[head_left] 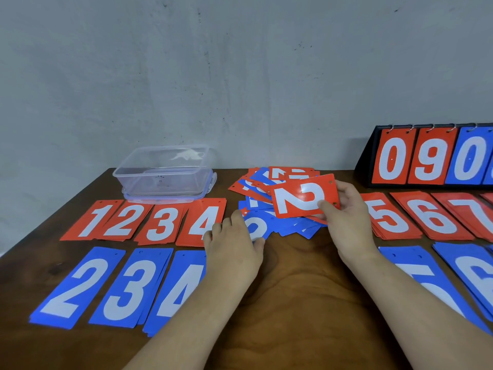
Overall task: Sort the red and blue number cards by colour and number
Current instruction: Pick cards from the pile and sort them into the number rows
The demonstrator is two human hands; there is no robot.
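Observation:
My right hand (349, 222) pinches a red 2 card (304, 196), held sideways above the mixed heap of red and blue cards (269, 188) at the table's middle. My left hand (234, 241) rests with relaxed fingers on a blue card (260, 227) at the heap's near edge. Red piles 1 (93, 220), 2 (128, 220), 3 (162, 222) and 4 (202, 220) lie in a row on the left. Blue piles 2 (77, 287), 3 (133, 287) and 4 (181, 289) lie below them. On the right are red 5 (386, 217), 6 (432, 217), 7 (469, 212), and blue 5 (426, 281) and 6 (474, 271).
A clear plastic box (165, 174) stands behind the red piles on the left. A black flip scoreboard (426, 158) showing 0, 9, 0 stands at the back right. Bare brown wooden table (293, 289) shows between my forearms. A grey wall rises behind.

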